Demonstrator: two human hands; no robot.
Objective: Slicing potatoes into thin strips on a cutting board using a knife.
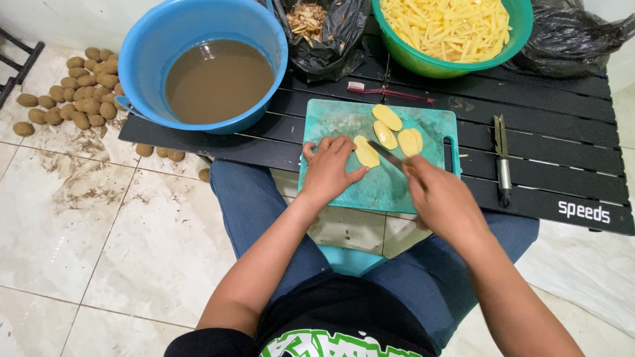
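Nearest to the camera is the person's dark shirt with a green and white print, and below it the blue jeans of the seated person. Both forearms reach forward from here to the worktop, a low black table made of slats.

The left hand lies on the teal cutting board with the fingers spread and bent, and it presses on a potato slice, holding it in place with the thumb and the fingertips. The right hand is closed around the handle of a knife; the blade points to the left and its tip is just beside the held slice. Three more potato slices lie on the far part of the board, near to each other.

To the right of the board a peeler lies on the slats. Just behind the board there is a toothbrush with a red handle.

Further away, on the left, a blue basin holds brown, muddy water. On the right a green bowl is full of raw potato sticks. Between them an open black bag contains peels, and another black bag lies at the far right.

On the tiled floor on the left, a heap of unpeeled potatoes lies, with dirt around it.
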